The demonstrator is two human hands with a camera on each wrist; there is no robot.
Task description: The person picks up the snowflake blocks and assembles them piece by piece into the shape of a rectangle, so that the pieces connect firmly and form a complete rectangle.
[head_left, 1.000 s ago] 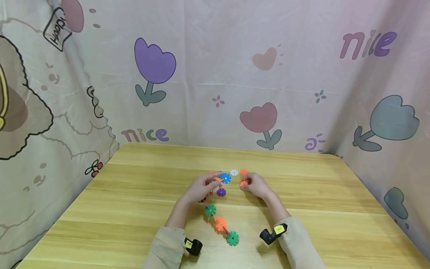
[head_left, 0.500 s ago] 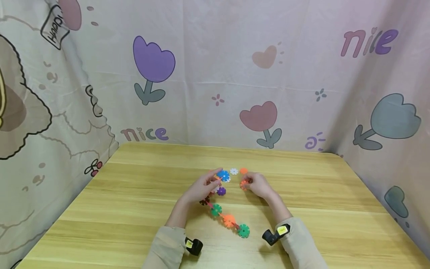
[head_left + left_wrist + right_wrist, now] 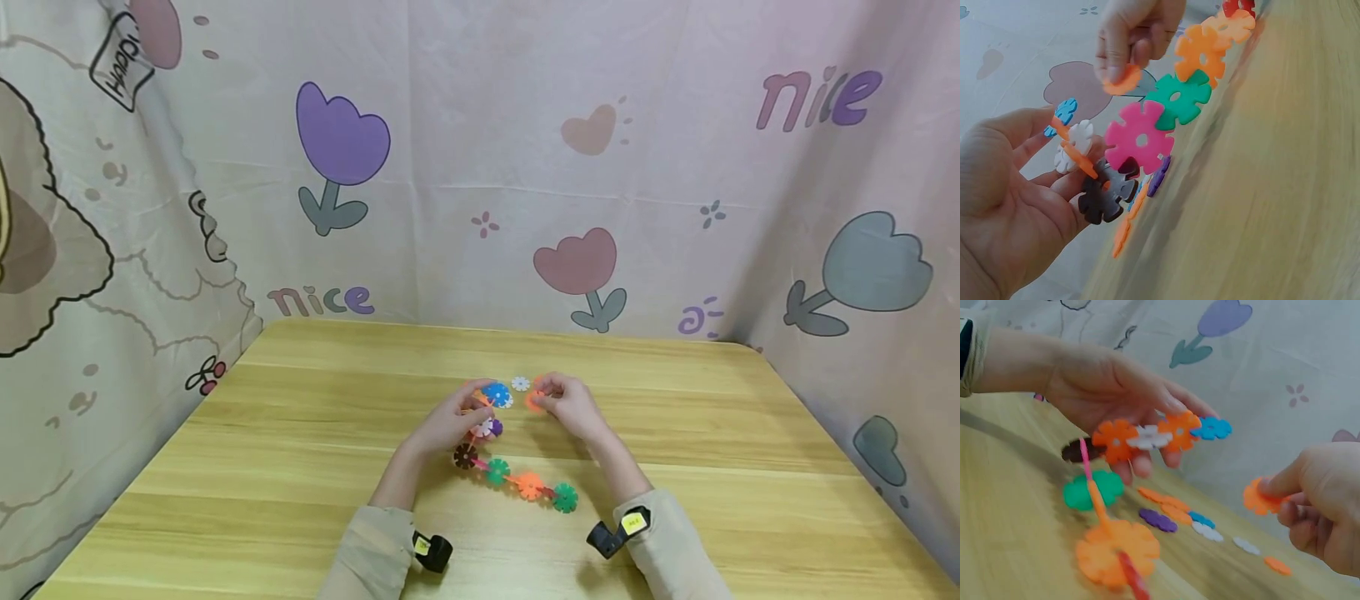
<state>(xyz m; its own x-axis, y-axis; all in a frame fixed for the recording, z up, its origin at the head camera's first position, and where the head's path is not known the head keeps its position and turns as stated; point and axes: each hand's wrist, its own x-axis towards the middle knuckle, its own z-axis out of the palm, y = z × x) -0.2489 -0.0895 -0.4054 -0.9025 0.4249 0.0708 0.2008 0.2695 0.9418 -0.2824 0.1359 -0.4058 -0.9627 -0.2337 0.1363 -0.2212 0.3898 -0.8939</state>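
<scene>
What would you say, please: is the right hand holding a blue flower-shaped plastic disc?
No, in the right wrist view the right hand pinches an orange flower-shaped plastic disc.

Curtained table nook, like makeshift recording booth; home or studio, cannot tell. Pale pinkish-white printed cloth hangs behind and along both sides, creases and soft folds showing. Print childlike: purple cartoon tulip, dusty-pink cartoon tulip, grey-blue cartoon tulip, multicoloured "nice" lettering. Broad yellow wood-grain tabletop reaches back to cloth. Small black wrist-worn cameras suggest filming spot; bright flower-shaped plastic discs add playroom air.
</scene>
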